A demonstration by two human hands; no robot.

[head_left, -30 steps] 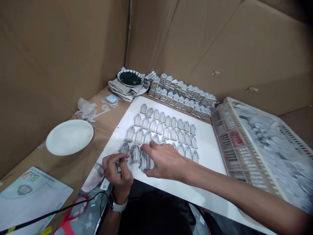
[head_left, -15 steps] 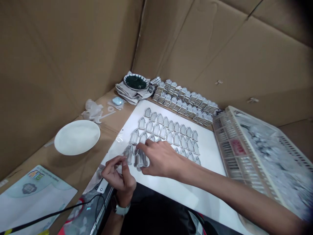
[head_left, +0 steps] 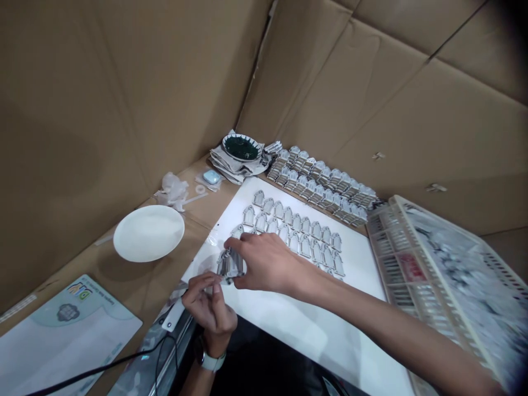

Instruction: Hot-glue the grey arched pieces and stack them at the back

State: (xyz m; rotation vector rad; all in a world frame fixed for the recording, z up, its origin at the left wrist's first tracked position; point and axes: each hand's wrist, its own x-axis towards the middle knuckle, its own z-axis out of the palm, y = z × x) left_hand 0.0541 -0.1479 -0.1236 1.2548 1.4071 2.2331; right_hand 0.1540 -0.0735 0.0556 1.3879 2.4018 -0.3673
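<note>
Creased cardboard walls (head_left: 350, 93) meet in a corner behind a brown tabletop (head_left: 154, 286).

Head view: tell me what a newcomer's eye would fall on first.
Probably the right hand, gripping silvery arch-shaped pieces at the near left of the white board, with the left hand close by. Next, perhaps, the rows of similar pieces on the board and the stacks beyond its far edge. The plate of something dark green, at the back left, also stands out.
</note>
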